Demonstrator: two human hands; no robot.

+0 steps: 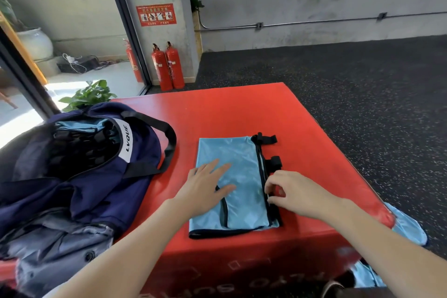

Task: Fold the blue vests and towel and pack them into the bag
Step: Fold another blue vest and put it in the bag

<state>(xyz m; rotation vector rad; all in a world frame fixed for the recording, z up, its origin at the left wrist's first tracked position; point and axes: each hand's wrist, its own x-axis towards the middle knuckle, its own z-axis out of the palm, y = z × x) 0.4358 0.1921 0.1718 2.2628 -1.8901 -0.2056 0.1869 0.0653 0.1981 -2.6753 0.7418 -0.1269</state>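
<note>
Bag point(96, 164) with white "LVQUE" label point(123, 141)

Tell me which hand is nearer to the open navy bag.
Left. The left hand lies flat on the folded blue vest, beside the navy bag; the right hand pinches the vest's far edge.

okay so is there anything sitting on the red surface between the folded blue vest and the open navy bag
Nothing visible does. The folded vest lies flat under the left hand, and only bare red surface separates it from the navy bag on its left. The bag's black strap droops over that side, but the mouth is open.
</note>
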